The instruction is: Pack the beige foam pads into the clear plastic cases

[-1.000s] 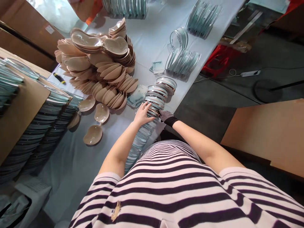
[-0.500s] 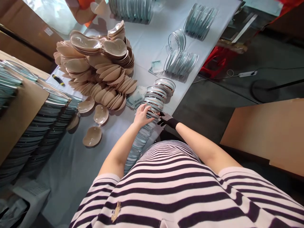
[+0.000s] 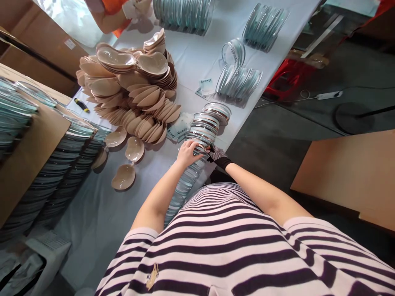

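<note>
My bare left hand (image 3: 187,153) is curled over the left side of a round clear plastic case (image 3: 200,146) with a shiny rim. My right hand (image 3: 217,155), in a dark patterned glove, grips the same case from the right. The case is partly hidden by my fingers. Behind it stand stacked round cases with coppery bands, a nearer stack (image 3: 203,126) and a farther one (image 3: 218,112). A long row of clear cases (image 3: 185,181) lies between my left forearm and my body.
Beige moulded bra cups (image 3: 132,90) are heaped at left, with a few loose cups (image 3: 123,177) nearby. Printed cards (image 3: 177,130) lie by the stacks. More clear cases (image 3: 239,84) stand farther back. A co-worker's gloved hand (image 3: 132,9) is at the top. Cartons (image 3: 348,172) stand at right.
The view has shifted slightly, so the table's contents sit a little farther right. Both hands stay at the same case, with only small finger movement. The co-worker's hand now shows more at the top.
</note>
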`<state>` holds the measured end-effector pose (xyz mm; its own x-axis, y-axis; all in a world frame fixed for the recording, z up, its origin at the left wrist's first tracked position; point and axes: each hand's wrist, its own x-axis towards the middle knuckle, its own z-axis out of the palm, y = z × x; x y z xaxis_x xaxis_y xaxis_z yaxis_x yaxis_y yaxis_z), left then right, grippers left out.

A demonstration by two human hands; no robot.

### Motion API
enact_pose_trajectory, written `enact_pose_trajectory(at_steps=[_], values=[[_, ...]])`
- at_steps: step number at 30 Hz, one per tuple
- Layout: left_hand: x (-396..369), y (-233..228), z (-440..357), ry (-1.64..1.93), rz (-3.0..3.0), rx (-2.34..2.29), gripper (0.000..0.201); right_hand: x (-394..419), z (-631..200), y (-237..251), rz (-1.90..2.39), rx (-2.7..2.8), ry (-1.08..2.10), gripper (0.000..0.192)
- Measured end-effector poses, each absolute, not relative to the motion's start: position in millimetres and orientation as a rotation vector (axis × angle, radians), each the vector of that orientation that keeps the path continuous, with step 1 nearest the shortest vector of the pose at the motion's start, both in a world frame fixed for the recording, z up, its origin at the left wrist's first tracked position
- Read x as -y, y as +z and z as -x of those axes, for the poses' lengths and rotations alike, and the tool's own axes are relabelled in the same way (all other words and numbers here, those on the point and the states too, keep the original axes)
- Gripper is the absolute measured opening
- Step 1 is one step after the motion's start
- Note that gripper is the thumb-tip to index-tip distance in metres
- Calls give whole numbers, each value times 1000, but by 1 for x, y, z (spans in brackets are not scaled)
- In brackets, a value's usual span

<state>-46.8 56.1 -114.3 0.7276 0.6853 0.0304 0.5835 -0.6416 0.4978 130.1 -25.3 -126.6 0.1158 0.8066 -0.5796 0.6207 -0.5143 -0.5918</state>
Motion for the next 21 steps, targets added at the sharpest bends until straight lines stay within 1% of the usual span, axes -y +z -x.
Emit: enact_pose_trajectory(at_steps=[2,5,8,12,18,21], values=[[-57,-114,47,290,-2487,-929,39,34,-128,-128,2235,1449,1295,37],[-56,-114,47,285,-2512,-893,37,34,-124,-127,2359,1693,1144,35],[-57,-113,45,254,-2528,-909,35,25,-126,-123,2321,1789,1184,32],[-62,-112,42,171,-2514,-838,27,18,-135,-117,2272,1850,1233,31],[-63,-114,44,295,-2492,-845,28,22,-136,-118,2324,1920,1092,36],[-60,-115,43,303,-2520,-855,28,22,-134,-121,2314,1932,1064,36]])
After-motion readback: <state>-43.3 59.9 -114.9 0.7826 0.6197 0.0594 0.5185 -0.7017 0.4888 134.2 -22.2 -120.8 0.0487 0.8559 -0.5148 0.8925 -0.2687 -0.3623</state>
